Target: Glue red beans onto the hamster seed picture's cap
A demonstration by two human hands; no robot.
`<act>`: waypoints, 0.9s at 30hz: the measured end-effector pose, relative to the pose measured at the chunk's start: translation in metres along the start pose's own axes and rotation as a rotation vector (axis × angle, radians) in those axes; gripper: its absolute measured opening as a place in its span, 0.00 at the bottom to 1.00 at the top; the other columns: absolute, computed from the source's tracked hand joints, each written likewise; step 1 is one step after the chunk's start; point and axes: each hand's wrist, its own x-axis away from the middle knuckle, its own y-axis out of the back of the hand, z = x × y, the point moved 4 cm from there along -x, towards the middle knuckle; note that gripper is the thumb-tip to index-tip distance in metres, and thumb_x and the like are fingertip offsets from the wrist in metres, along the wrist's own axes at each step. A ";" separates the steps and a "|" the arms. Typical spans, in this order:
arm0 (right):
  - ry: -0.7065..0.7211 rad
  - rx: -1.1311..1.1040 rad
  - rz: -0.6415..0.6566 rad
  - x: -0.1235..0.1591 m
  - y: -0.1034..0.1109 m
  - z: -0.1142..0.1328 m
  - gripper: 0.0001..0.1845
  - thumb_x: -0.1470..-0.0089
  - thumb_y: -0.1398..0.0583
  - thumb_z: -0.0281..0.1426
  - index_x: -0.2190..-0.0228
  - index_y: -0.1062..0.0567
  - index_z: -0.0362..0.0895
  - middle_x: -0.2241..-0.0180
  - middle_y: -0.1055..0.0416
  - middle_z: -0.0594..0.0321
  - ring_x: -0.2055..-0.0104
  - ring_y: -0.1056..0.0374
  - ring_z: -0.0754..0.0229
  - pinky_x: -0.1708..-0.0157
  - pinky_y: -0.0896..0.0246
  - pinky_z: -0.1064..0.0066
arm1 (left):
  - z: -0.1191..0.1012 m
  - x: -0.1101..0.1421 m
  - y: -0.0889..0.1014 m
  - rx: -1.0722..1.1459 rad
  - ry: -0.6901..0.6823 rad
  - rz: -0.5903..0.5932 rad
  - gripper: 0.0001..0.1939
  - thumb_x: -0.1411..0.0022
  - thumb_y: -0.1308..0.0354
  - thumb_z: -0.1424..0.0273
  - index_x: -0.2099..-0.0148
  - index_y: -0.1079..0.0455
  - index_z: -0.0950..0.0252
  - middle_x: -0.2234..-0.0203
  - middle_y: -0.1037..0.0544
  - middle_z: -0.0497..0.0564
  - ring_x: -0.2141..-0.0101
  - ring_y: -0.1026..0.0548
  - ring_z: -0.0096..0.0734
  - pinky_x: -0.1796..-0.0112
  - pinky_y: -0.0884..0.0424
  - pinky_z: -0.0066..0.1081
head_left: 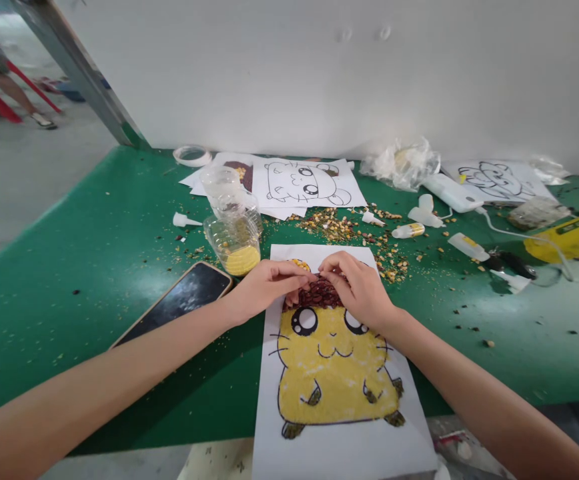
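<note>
A paper picture of a yellow cartoon animal (337,380) lies in front of me, its lower part reaching past the table's near edge. Dark red beans (319,297) cover the top of its head, and yellow kernels (300,265) fill one ear. Over the bean area, my left hand (277,283) has thumb and fingertips pinched together. My right hand (352,283) meets it from the other side, also pinching, with the fingertips of both nearly touching. Whatever lies between the fingertips is too small to make out.
Left of the picture are a phone (177,303) and a clear cup with yellow grains (242,259). Loose seeds (334,227) are scattered behind it. Glue bottles (468,247), a white glue gun (452,193), a yellow tool (569,237) and plastic bags (402,163) lie to the right. Outline drawings (304,183) sit against the wall.
</note>
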 end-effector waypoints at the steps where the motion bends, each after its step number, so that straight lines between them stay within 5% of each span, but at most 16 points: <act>1: 0.001 -0.042 0.009 0.000 0.000 0.001 0.05 0.41 0.48 0.28 0.68 0.33 0.46 0.69 0.28 0.63 0.68 0.33 0.62 0.68 0.42 0.73 | 0.000 0.000 0.000 0.006 0.000 -0.005 0.10 0.42 0.43 0.67 0.61 0.24 0.65 0.82 0.28 0.46 0.78 0.31 0.24 0.75 0.33 0.25; 15: 0.076 0.056 -0.025 0.002 -0.001 0.007 0.08 0.42 0.45 0.30 0.65 0.26 0.46 0.69 0.23 0.64 0.67 0.28 0.61 0.67 0.40 0.71 | -0.005 0.000 -0.002 0.000 -0.014 -0.006 0.08 0.43 0.43 0.69 0.63 0.24 0.66 0.83 0.29 0.45 0.80 0.30 0.23 0.77 0.32 0.24; 27: 0.269 0.405 -0.199 0.006 0.003 0.021 0.11 0.46 0.46 0.27 0.78 0.29 0.45 0.83 0.31 0.68 0.79 0.36 0.66 0.75 0.48 0.72 | -0.003 -0.001 -0.004 -0.035 -0.031 0.027 0.08 0.42 0.43 0.70 0.63 0.24 0.67 0.82 0.29 0.45 0.80 0.30 0.23 0.77 0.32 0.23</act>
